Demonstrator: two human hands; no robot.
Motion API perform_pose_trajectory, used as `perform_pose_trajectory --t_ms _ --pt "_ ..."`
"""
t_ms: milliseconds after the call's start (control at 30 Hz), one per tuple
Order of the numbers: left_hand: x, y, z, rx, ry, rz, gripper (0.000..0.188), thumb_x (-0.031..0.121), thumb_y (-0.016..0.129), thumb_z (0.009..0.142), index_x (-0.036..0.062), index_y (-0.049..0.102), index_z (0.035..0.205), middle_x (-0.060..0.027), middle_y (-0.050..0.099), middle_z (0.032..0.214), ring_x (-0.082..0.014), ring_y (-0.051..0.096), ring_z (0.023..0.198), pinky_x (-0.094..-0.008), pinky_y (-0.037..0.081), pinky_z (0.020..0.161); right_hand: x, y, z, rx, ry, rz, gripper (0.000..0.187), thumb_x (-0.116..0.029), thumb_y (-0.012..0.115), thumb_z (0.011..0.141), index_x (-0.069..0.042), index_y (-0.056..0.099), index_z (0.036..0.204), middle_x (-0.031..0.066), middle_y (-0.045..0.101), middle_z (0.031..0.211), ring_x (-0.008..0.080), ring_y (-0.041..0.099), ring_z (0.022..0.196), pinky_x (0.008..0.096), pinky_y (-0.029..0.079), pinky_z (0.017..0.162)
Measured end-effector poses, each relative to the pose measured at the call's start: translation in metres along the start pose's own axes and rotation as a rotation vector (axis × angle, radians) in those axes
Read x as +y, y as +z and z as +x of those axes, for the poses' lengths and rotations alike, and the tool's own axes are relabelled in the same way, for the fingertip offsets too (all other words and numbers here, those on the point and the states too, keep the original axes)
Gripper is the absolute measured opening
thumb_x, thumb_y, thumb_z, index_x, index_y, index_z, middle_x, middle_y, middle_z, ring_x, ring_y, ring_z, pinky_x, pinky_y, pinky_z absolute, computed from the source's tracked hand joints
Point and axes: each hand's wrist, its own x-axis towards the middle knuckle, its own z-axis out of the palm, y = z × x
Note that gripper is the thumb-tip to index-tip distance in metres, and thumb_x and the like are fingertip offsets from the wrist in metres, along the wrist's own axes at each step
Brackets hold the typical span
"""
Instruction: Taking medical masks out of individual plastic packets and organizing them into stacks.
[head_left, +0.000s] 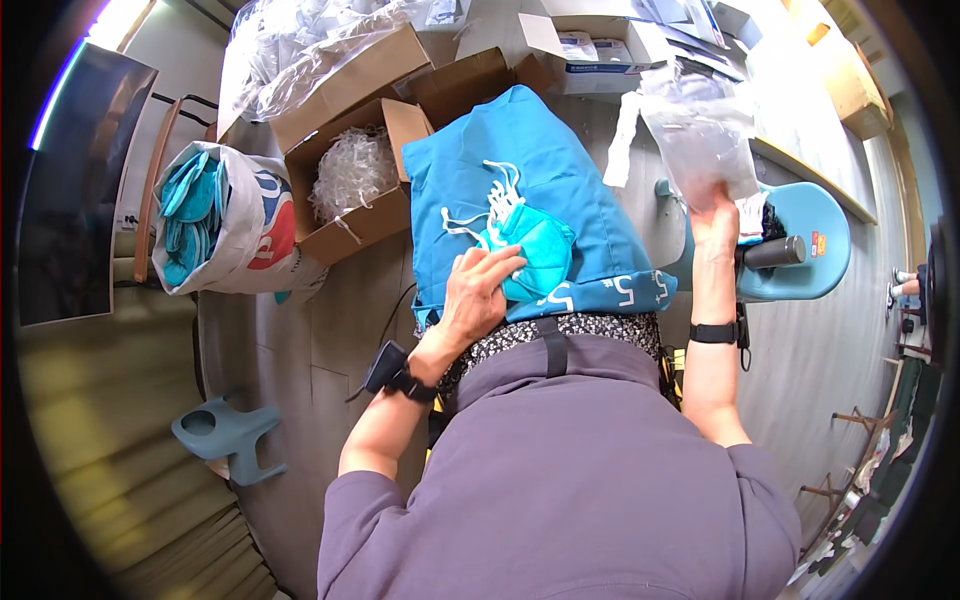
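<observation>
Turquoise masks (545,245) with white straps (505,200) lie on the blue cloth (480,140), near the middle of its near edge. The left hand (476,300) lies across their left side, fingers extended; whether these grip cannot be told. Beyond the cloth's right edge, the right hand (714,216) grasps a clear plastic bag (700,140) at its near end.

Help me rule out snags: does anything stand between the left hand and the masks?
Nothing visible does. The left hand lies directly on the masks, on top of the blue cloth; the right hand is off at the clear bag.
</observation>
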Motion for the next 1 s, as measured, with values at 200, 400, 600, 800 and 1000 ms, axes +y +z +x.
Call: perform_pose_trajectory --t_ms 200,400,600,800,1000 --pt "0.005 -0.041 0.029 0.035 -0.041 -0.087 0.053 -0.003 0.055 0.065 0.0076 0.069 0.115 -0.0151 0.061 0.130 -0.0355 0.056 0.107 -0.0443 0.044 0.095 0.044 0.048 -0.006 -0.016 0.144 0.053 0.028 -0.013 0.058 0.097 -0.004 0.060 0.124 0.0081 0.067 0.117 0.0242 0.064 0.107 0.0391 0.051 0.092" --pt "0.026 -0.033 0.097 0.213 -0.499 -0.797 0.089 0.028 0.083 0.079 -0.0031 0.034 0.146 -0.0138 0.058 0.131 -0.0229 0.058 0.111 -0.0366 0.049 0.090 0.102 0.085 -0.035 -0.230 0.343 -0.069 0.024 -0.011 0.058 0.097 -0.001 0.062 0.119 0.0056 0.068 0.102 0.0183 0.065 0.091 0.0305 0.052 0.081" --pt "-0.007 -0.012 0.119 0.588 -0.640 -1.197 0.036 0.005 0.072 0.087 -0.0006 0.064 0.122 -0.0062 0.068 0.115 -0.0154 0.063 0.102 -0.0296 0.050 0.088 0.106 0.142 -0.084 -0.321 0.339 -0.405 0.024 -0.014 0.060 0.098 0.003 0.062 0.115 0.0072 0.068 0.105 0.0147 0.064 0.093 0.0282 0.052 0.081" --pt "-0.064 -0.051 0.128 0.684 -0.873 -1.135 0.029 0.008 0.075 0.082 0.0057 0.068 0.110 -0.0023 0.070 0.097 -0.0121 0.066 0.083 -0.0254 0.052 0.064 0.123 0.139 -0.073 -0.399 0.414 -0.537 0.032 -0.026 0.053 0.103 0.003 0.062 0.113 0.0112 0.069 0.102 0.0154 0.067 0.087 0.0282 0.055 0.070" --pt "-0.151 -0.159 0.211 0.987 -0.746 -1.186 0.031 0.016 0.074 0.078 0.0122 0.063 0.107 0.0015 0.064 0.088 -0.0091 0.057 0.066 -0.0254 0.041 0.049 0.127 0.122 -0.065 -0.379 0.452 -0.450 0.037 -0.029 0.047 0.105 0.005 0.060 0.111 0.0135 0.068 0.095 0.0167 0.068 0.076 0.0271 0.056 0.065"
